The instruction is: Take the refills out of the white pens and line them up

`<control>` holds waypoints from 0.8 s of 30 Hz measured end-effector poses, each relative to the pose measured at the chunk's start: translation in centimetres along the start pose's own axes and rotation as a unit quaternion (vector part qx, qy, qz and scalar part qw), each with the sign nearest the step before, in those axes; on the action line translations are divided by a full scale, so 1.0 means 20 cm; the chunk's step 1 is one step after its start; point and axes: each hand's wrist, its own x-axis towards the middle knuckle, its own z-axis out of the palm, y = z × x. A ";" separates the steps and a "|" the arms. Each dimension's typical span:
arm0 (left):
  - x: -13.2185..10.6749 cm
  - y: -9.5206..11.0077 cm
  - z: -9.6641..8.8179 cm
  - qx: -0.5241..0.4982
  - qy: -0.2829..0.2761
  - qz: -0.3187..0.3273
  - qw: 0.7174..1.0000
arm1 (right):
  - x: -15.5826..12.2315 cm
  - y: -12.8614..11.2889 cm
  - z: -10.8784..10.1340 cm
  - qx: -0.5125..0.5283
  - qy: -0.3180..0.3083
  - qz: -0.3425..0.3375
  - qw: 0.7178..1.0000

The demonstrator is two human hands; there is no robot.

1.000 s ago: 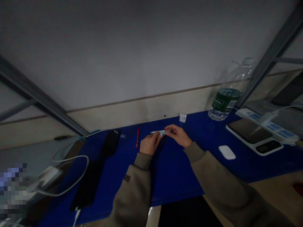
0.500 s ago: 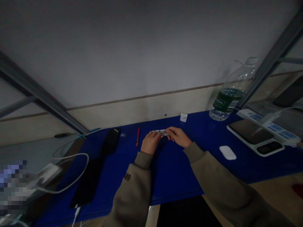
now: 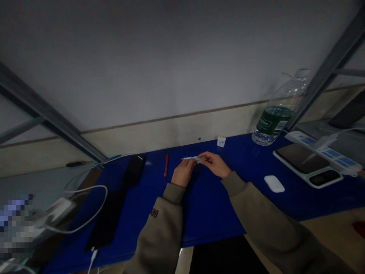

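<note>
Fingertips [image 3: 190, 163] of the left hand [image 3: 183, 173] and the right hand [image 3: 215, 164] close from either side on one slim white pen [image 3: 194, 158], so both hands are grasping it and neither is released. The pen lies almost level just above the blue surface [image 3: 211, 213], near the middle of the frame, with its narrow tip pointing left. Holding it between two pinches keeps it steady and leaves its tip free, though the fingers hide its middle. Two khaki sweatshirt sleeves [image 3: 159, 224] run in from the bottom of the frame, and lettering shows on the left one.

One red pen [image 3: 166, 166] lies just left of the left hand, well within easy reach. One white plug charger [image 3: 221, 141] stands near the wall behind the hands. Toward the right sit one large plastic water bottle [image 3: 275, 121] with a green label, one white computer mouse [image 3: 274, 183], and one white-framed tablet [image 3: 302, 159] beside a small dark-screened device [image 3: 324, 177]. One white power strip [image 3: 322, 154] lies at the right edge of the surface, within reach of the cords plugged into it. At the left, one long black strap [image 3: 114, 201] lies across the surface, and one white cable [image 3: 85, 207] loops toward a white charger block [image 3: 57, 211] at the lower left of the frame.
</note>
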 end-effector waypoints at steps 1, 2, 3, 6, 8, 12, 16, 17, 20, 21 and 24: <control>0.00 0.00 0.00 -0.003 -0.005 -0.011 1.000 | 0.00 0.00 0.00 0.002 -0.005 -0.012 1.000; 0.00 0.01 -0.01 -0.006 -0.010 -0.021 1.000 | 0.00 -0.01 0.00 -0.002 -0.009 -0.022 1.000; -0.01 0.01 -0.01 -0.009 -0.016 -0.027 0.999 | 0.00 -0.01 0.00 -0.010 -0.012 -0.026 1.000; -0.01 0.01 -0.02 -0.014 -0.030 -0.033 0.999 | 0.00 -0.02 0.01 -0.030 -0.009 -0.005 0.999; -0.01 0.01 -0.03 -0.009 -0.036 -0.034 0.999 | -0.01 -0.01 0.02 -0.035 -0.006 0.013 0.999; 0.00 0.00 -0.01 0.017 -0.025 -0.045 0.999 | 0.00 0.00 0.00 -0.027 0.029 -0.002 0.999; 0.00 0.00 -0.01 0.022 -0.004 -0.048 0.999 | 0.01 0.00 -0.04 0.031 0.045 0.005 0.998; -0.01 0.01 -0.02 0.021 -0.003 -0.054 0.998 | 0.01 0.00 -0.04 0.049 0.047 0.018 0.998; -0.01 0.03 -0.04 0.011 -0.008 -0.086 0.996 | 0.01 -0.01 -0.05 0.099 0.060 0.051 0.992; -0.02 0.03 -0.04 0.007 -0.008 -0.097 0.995 | 0.01 -0.02 -0.04 0.116 0.069 0.055 0.989; -0.02 0.05 -0.07 -0.005 -0.004 -0.123 0.992 | 0.01 -0.03 -0.04 0.166 0.095 0.057 0.980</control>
